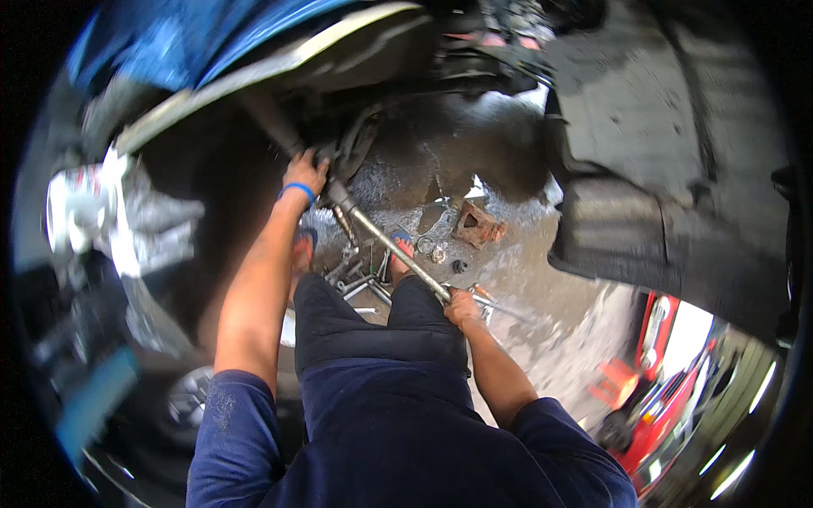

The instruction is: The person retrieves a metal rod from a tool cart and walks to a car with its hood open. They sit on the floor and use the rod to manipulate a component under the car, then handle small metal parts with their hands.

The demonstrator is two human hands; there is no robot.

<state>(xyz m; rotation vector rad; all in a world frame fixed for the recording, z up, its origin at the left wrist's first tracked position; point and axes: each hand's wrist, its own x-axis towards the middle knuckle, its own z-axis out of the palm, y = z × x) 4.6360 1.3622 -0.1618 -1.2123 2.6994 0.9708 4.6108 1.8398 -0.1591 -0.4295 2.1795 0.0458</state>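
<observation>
A long metal bar [396,247] slants from the dark underside of a raised vehicle down toward my right side. My right hand [461,309] is wrapped around its lower end. At its dark upper end, my left hand [305,175], with a blue band at the wrist, is closed around the joint. A dark shaft [275,123] runs on up from there under the vehicle. The fingertips of my left hand are partly hidden. Just below the joint hangs a ribbed, rusty metal rod [344,225].
A rusty jack stand [479,225] stands on the wet floor in front of my feet. Metal tools and bars [366,286] lie between my legs. Vehicle underbody panels [618,212] hang at the right. A red vehicle [669,406] is at the lower right.
</observation>
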